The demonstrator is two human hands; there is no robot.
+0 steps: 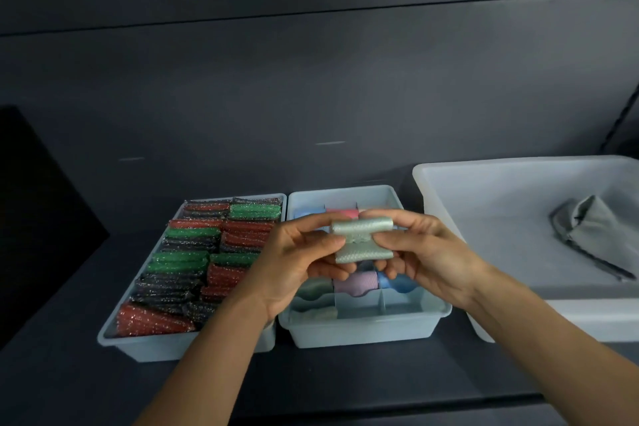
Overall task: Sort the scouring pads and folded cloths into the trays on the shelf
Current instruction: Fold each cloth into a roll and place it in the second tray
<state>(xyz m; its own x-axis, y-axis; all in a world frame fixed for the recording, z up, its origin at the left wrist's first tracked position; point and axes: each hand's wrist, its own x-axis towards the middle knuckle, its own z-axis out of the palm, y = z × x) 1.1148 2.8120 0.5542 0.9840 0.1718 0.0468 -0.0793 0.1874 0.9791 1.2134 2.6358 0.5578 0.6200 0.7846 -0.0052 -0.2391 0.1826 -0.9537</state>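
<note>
A pale green folded cloth (pixel 363 241) is held above the divided tray (pixel 366 327) in the middle of the shelf. My left hand (pixel 294 263) pinches its left edge and my right hand (pixel 420 252) pinches its right edge. Under the hands, the tray's compartments hold folded cloths in pink, lilac (pixel 356 282), blue and green. The left tray (pixel 138 344) is packed with rows of red, green and dark sparkly scouring pads (pixel 193 263).
A large white bin (pixel 446 204) stands at the right with a crumpled grey cloth (pixel 594 232) inside. All three containers sit on a dark shelf (pixel 345 377) with a dark back wall. A black shape lies at the far left.
</note>
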